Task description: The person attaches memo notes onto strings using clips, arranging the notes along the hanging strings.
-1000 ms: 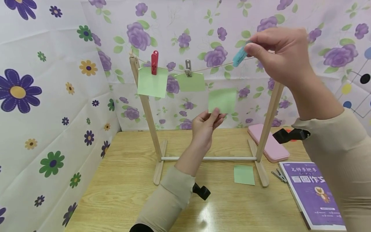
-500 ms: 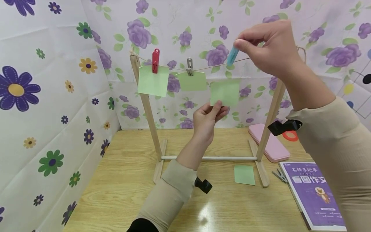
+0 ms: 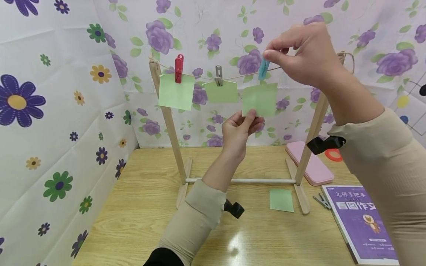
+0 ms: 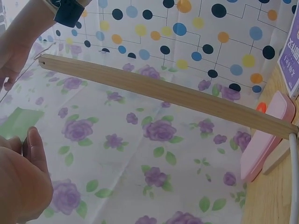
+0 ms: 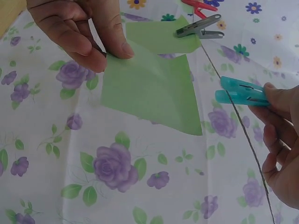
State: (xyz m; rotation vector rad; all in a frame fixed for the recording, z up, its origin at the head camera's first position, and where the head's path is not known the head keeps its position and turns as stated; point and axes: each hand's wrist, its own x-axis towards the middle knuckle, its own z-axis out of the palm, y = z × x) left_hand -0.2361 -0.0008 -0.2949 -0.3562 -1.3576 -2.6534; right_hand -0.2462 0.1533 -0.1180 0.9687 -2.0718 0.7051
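Note:
My left hand (image 3: 237, 131) pinches a green paper square (image 3: 260, 99) by its lower edge, thumb in front. Above it, my right hand (image 3: 304, 55) pinches a blue clothespin (image 3: 263, 69) by its handle ends. In the right wrist view the jaws of that blue clothespin (image 5: 240, 93) straddle the string (image 5: 243, 126), and the paper's upper edge lies a small gap away from them. Farther left on the string, a red clothespin (image 3: 179, 68) holds one green paper (image 3: 176, 94) and a grey clothespin (image 3: 218, 76) holds another green paper (image 3: 221, 92).
The string runs between two wooden posts (image 3: 173, 136) joined by a white bar (image 3: 263, 181). On the table (image 3: 133, 221) lie a green paper square (image 3: 281, 200), grey clothespins (image 3: 321, 201), a purple book (image 3: 361, 221), a pink case (image 3: 311, 164) and a red ring (image 3: 333, 155).
My left hand has raised the green paper toward the string. My right hand has moved left and slightly down, bringing the blue clothespin above the paper.

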